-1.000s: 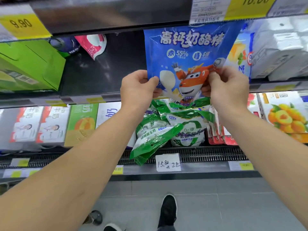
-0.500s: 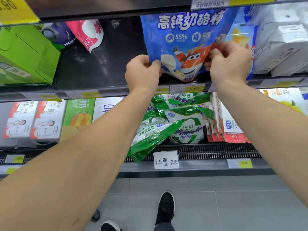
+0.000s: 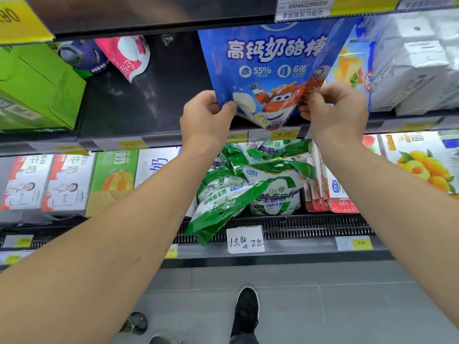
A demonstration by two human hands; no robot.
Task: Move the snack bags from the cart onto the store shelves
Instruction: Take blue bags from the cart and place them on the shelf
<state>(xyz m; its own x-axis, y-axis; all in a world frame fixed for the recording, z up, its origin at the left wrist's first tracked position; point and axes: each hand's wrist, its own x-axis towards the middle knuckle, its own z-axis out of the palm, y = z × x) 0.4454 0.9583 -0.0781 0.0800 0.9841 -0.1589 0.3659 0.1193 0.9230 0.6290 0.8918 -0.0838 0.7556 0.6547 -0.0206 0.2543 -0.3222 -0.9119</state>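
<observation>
Two forearms reach up and forward from the lower corners, and both of your hands meet at the bottom edge of the blue snack bag (image 3: 270, 70). Your left hand (image 3: 205, 117) has its grip clamped on the bag's lower left corner, thumb on the front face and fingers curled behind. Your right hand (image 3: 334, 109) pinches the lower right corner the same way, knuckles toward you. The bag is a glossy, flat-fronted pouch with white lettering and a cartoon plane; it stands upright with its bottom at the front lip of the middle shelf (image 3: 154, 120), a dark smooth deck. At nine o'clock from the bag a green carton (image 3: 37, 88) sits on that shelf, with a pink pouch (image 3: 126, 55) leaning behind it. At three o'clock stand white boxes (image 3: 417, 60). On the shelf below, at six o'clock, crinkled green-and-white bags (image 3: 250, 187) lie heaped, one drooping over the grille. A black shoe (image 3: 246, 311) rests on the grey floor tiles.
</observation>
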